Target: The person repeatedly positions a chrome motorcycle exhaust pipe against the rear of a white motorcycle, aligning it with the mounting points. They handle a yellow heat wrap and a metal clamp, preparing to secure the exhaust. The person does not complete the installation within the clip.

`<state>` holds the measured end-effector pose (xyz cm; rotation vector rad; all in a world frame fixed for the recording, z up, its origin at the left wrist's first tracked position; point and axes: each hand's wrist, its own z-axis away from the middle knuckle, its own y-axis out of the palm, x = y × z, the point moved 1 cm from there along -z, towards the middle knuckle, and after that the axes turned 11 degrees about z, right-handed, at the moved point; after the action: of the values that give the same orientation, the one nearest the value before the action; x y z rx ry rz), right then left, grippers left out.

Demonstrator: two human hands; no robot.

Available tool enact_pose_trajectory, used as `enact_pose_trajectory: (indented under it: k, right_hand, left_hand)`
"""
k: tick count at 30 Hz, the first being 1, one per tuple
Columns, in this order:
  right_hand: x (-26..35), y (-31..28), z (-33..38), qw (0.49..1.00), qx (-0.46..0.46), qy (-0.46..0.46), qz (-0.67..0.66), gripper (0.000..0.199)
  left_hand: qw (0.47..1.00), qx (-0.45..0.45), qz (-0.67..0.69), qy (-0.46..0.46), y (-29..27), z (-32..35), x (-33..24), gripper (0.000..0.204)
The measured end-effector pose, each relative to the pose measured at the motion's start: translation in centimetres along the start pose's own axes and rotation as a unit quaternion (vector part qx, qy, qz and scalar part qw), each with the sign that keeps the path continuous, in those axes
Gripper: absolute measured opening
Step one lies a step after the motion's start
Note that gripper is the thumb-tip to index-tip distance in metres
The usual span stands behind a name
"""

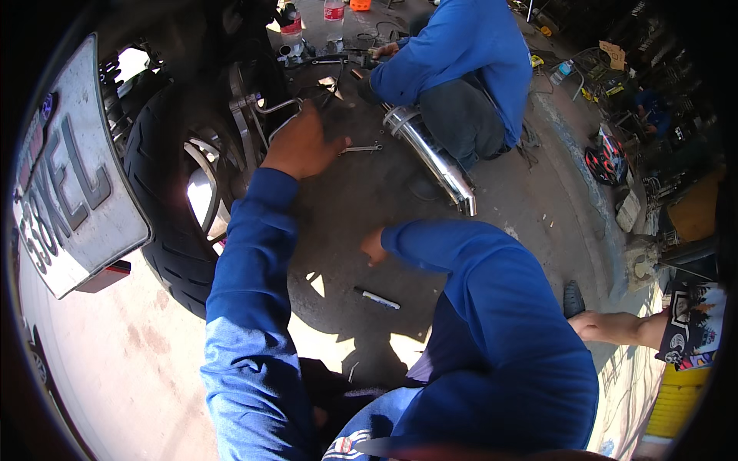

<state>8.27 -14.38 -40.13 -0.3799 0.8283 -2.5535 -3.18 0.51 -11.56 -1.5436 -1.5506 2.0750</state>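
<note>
My left hand point(302, 146) reaches in beside the motorcycle's rear wheel point(165, 192), next to a bent silver bar point(278, 107). Its thumb sticks out to the right; the other fingers are mostly hidden, so I cannot tell whether they grip the bar. Just past the thumb shows a small wrench point(363, 148), its near end close to the hand. Lower and nearer, my right hand point(374, 247) hangs above the dark ground, partly smeared, its fingers unclear. On the ground below it lies a white marker pen point(377, 298) with a dark end.
A person in blue point(480, 69) crouches ahead beside a shiny exhaust muffler point(432, 157). Plastic bottles point(334, 21) and tools stand beyond. At left, a licence plate point(84, 177) juts out behind the wheel. Another person's bare leg point(615, 328) comes in from the right.
</note>
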Motion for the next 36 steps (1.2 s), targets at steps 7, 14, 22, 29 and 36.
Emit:
enact_pose_trajectory:
  k: [7, 14, 22, 29, 36]
  right_hand:
    - [-0.5, 0.7, 0.0, 0.997, -0.06, -0.008, 0.044, 0.053]
    - [-1.1, 1.1, -1.7, 0.998, -0.04, 0.022, 0.042, 0.048]
    - [-0.8, 0.7, 0.5, 0.998, -0.049, 0.033, 0.036, 0.046]
    - [-1.0, 0.6, -0.2, 0.999, -0.026, 0.019, 0.012, 0.043]
    - [-1.1, 0.9, 0.3, 0.998, -0.06, 0.028, 0.018, 0.048]
  left_hand:
    - [0.998, -0.055, -0.022, 0.024, 0.1, 0.7, -0.9, 0.098]
    - [0.998, -0.036, -0.051, 0.001, 0.0, 0.4, -1.0, 0.09]
    - [0.996, -0.029, -0.078, 0.009, -0.1, 0.6, -1.6, 0.099]
    - [0.996, -0.037, -0.077, 0.003, -0.1, 1.0, -1.8, 0.057]
    - [0.995, -0.066, -0.065, 0.023, 0.0, 0.8, -1.7, 0.051]
